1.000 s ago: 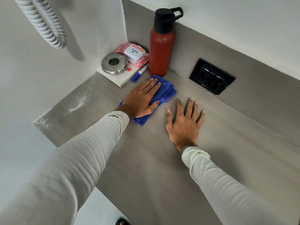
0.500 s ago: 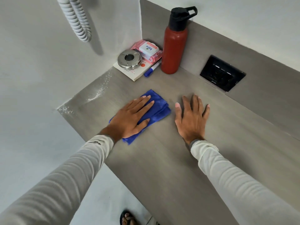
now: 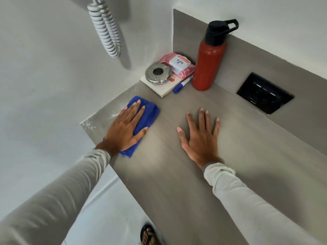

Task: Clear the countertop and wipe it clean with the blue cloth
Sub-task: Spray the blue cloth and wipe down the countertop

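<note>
Left hand [image 3: 124, 129] and right hand [image 3: 200, 137] lie flat, fingers spread.

our left hand [image 3: 124, 129] lies flat on the cloth [image 3: 146, 114] at the counter's [image 3: 177, 174] left edge, our right hand [image 3: 201, 138] flat to its right. in the back corner we see a bottle [image 3: 208, 64], with a pen [image 3: 182, 84] and a round tin [image 3: 158, 73] on a book [image 3: 163, 89] left of it.

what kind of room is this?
Likely a hotel or dorm room nook, not certain: a narrow countertop set into a wall corner, a coiled phone cord hanging above, and a black socket plate in the backsplash.
</note>
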Demonstrator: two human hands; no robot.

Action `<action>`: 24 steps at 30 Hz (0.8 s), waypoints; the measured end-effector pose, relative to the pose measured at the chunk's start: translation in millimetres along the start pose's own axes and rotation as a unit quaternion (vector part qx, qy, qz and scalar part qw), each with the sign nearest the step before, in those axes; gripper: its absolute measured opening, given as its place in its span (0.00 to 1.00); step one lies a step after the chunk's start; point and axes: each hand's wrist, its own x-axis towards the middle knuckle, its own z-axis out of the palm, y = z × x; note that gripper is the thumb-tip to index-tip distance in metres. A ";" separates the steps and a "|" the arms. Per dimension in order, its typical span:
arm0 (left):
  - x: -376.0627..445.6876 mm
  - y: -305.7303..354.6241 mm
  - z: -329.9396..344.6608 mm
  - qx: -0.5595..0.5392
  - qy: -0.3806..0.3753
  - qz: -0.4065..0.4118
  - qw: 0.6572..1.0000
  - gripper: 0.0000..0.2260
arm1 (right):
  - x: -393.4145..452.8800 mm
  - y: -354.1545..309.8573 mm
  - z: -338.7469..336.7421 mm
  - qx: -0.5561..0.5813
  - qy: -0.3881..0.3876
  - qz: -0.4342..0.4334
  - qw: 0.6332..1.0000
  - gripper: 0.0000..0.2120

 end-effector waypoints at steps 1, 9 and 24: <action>9.5 -13.5 -2.1 -0.005 -0.012 0.035 0.999 0.31 | 2.5 -2.6 1.2 0.002 0.003 -0.004 1.000 0.32; 72.9 -87.7 -8.9 -0.002 -0.061 0.093 0.994 0.29 | 9.7 -4.0 1.0 -0.003 0.003 -0.006 1.000 0.33; -115.5 86.5 0.8 -0.098 0.005 -0.119 0.988 0.28 | 3.6 -12.8 -3.3 0.010 0.014 0.002 1.000 0.33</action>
